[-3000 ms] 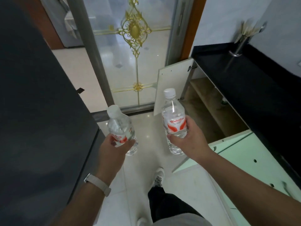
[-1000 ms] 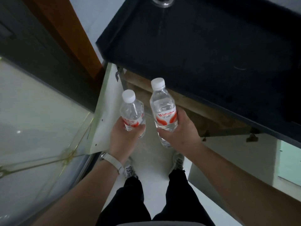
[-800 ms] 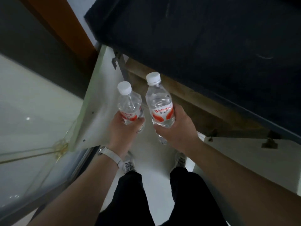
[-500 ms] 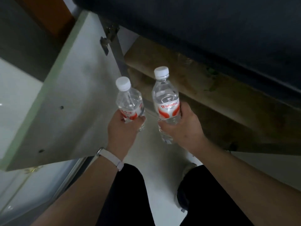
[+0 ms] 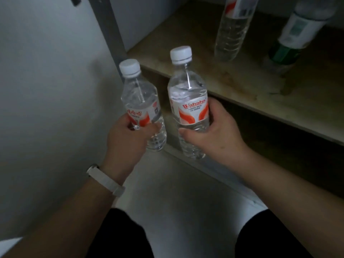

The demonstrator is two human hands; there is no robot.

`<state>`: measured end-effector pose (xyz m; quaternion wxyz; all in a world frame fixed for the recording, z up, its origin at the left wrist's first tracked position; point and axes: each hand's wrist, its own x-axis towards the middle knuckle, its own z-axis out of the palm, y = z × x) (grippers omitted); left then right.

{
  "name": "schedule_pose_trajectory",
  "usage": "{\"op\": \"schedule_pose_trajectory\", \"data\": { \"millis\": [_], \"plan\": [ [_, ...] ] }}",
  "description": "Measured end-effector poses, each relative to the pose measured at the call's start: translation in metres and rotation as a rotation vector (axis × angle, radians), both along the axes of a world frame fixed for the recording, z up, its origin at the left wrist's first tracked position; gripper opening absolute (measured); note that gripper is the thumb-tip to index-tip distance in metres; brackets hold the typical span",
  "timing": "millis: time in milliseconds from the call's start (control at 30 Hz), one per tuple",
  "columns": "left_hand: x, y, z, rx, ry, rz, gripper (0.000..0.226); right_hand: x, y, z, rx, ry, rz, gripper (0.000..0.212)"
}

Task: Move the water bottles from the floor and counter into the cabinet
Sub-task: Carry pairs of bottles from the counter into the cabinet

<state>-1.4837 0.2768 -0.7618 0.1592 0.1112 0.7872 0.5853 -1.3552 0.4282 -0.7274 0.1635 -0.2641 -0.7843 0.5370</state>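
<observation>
Low in the frame are the person's two dark knees, bent close to the pale floor (image 5: 178, 192). Just above them, the left hand (image 5: 126, 142) is wrapped tight around one small water bottle (image 5: 141, 107), and the right hand (image 5: 214, 135) is wrapped tight around a taller bottle (image 5: 189, 101). Both bottles are upright, side by side, held in the air in front of the open cabinet.

This looks like the putting-in step. Next, each bottle likely needs to go forward and down onto the wooden shelf (image 5: 232, 79), on a bare spot.

Farther back, at the upper right of the frame, two more bottles stand on that shelf: a clear one (image 5: 230, 32) and one with a green band (image 5: 290, 41). That makes four bottles in all, two held and two put away.
</observation>
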Motion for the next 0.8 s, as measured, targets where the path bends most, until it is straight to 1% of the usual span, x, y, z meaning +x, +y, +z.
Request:
{"op": "schedule_pose_trajectory", "data": {
  "millis": [133, 267, 400, 500, 633, 800],
  "plan": [
    [-0.019, 0.011, 0.004, 0.058, 0.034, -0.035, 0.045, -0.013, 0.017, 0.002, 0.059, 0.044, 0.019, 0.065],
    [-0.039, 0.023, 0.034, 0.083, 0.111, -0.067, 0.037, -0.028, 0.032, 0.021, 0.070, 0.103, -0.011, 0.060],
    [-0.059, 0.039, 0.065, 0.078, 0.195, -0.069, 0.043, -0.050, 0.049, 0.048, 0.119, 0.164, -0.057, 0.058],
    [-0.074, 0.055, 0.084, 0.091, 0.214, -0.030, 0.048, -0.070, 0.062, 0.061, 0.164, 0.201, -0.081, 0.060],
    [-0.093, 0.079, 0.102, 0.129, 0.220, -0.004, 0.050, -0.101, 0.079, 0.069, 0.211, 0.231, -0.127, 0.059],
    [-0.119, 0.104, 0.102, 0.149, 0.204, 0.028, 0.048, -0.148, 0.102, 0.065, 0.294, 0.242, -0.224, 0.064]
  ]
}}
